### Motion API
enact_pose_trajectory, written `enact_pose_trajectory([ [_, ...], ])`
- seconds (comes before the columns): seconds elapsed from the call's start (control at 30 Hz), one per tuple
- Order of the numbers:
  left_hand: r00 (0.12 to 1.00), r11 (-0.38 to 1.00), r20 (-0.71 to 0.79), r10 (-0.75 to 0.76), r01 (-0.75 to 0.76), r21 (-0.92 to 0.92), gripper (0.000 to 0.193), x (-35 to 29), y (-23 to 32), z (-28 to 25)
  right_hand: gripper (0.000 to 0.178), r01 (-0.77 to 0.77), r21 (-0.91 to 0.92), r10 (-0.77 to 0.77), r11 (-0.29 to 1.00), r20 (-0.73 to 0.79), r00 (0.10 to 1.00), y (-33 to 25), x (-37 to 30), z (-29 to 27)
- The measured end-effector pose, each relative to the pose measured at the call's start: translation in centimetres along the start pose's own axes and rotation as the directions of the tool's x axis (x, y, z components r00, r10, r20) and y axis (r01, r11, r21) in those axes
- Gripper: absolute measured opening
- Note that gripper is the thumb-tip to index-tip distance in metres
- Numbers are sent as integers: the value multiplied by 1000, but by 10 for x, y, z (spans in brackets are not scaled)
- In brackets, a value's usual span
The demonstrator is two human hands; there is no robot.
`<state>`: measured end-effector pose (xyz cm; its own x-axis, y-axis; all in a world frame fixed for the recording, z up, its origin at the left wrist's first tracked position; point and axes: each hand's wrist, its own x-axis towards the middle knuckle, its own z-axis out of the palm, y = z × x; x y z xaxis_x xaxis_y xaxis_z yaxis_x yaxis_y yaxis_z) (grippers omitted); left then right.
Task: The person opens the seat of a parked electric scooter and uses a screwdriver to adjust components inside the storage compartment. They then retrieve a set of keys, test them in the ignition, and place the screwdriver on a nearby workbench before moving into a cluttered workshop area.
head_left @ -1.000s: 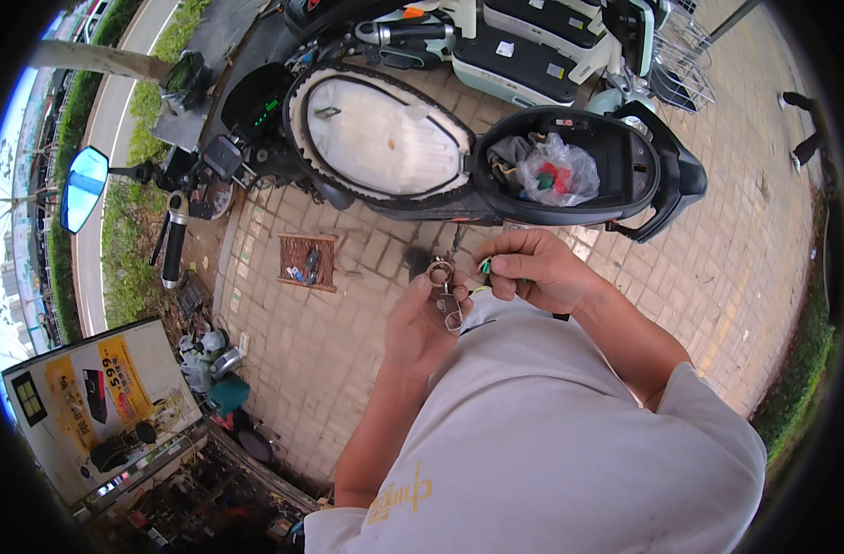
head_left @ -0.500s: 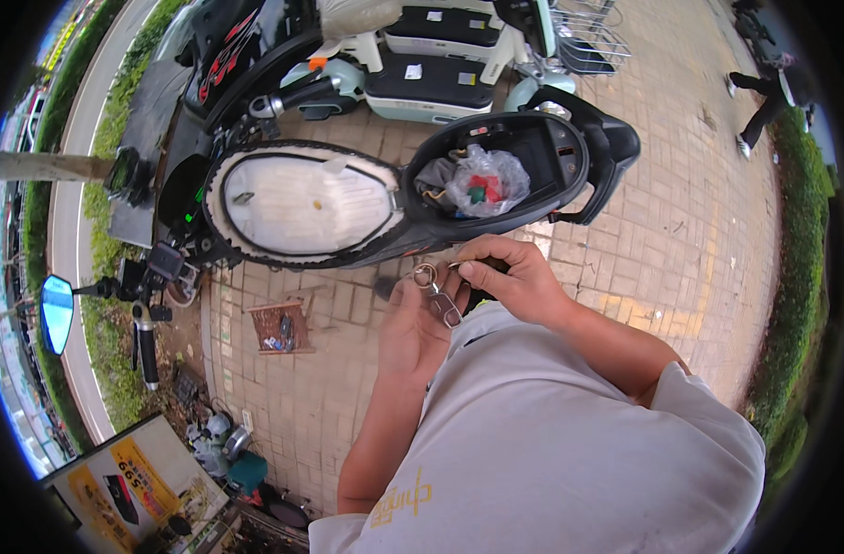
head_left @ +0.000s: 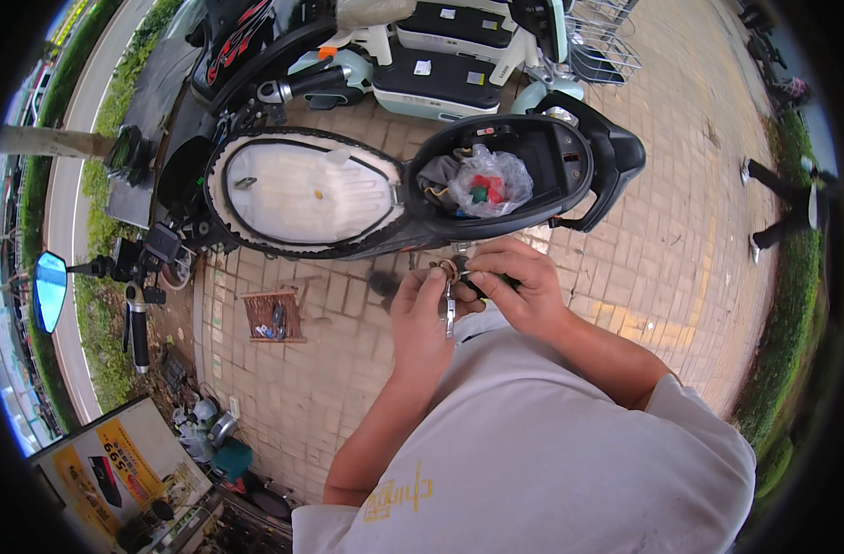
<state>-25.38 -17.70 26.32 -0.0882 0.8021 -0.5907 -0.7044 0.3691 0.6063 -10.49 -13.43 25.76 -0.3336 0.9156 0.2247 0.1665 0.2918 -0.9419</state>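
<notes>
Close in front of my body, my left hand (head_left: 419,309) pinches a metal key ring (head_left: 450,268) between thumb and fingers. From the ring a silver clip (head_left: 451,314) hangs down. My right hand (head_left: 524,282) meets it at the ring, its thumb and fingers closed on a small dark piece that I cannot make out fully. Just beyond both hands is a black scooter with its seat flipped over, the pale underside (head_left: 297,208) facing up. In its under-seat compartment (head_left: 551,189) lies a clear plastic bag (head_left: 510,175) with red and green things inside.
Other scooters with pale green bodies (head_left: 431,78) are parked beyond. A small brown tray (head_left: 293,323) with tools lies on the paving to the left. At lower left stands a sign box (head_left: 131,475) beside assorted parts. A person (head_left: 791,198) walks at far right.
My left hand has come up to the right hand and now grips the ring, which it held more loosely before. The clip hangs straighter. The walking person has moved nearer.
</notes>
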Motion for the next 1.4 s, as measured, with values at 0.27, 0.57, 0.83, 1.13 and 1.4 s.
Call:
enact_pose_trajectory([
  [0.27, 991, 992, -41, 125, -125, 11, 15, -6, 0, 1, 14, 80, -11, -80, 997, -4, 997, -4, 1, 3],
  [0.57, 997, 996, -20, 80, -79, 32, 13, -6, -1, 2, 13, 75, -24, -74, 997, 37, 997, -4, 9, 4],
  [0.83, 994, 982, 101, -30, 11, 187, 17, 6, 0, -19, 15, -558, 377, 510, 740, 227, 830, 15, 18, -8],
  [1.13, 993, 913, -58, -104, 118, 391, 51, 53, -34, -70, 16, -420, 39, 418, 907, 62, 906, 92, 36, 3],
  [1.4, 972, 908, -210, -102, 177, 380, 46, 56, -49, -135, 17, -465, 23, 465, 885, -71, 882, 183, 97, -7],
])
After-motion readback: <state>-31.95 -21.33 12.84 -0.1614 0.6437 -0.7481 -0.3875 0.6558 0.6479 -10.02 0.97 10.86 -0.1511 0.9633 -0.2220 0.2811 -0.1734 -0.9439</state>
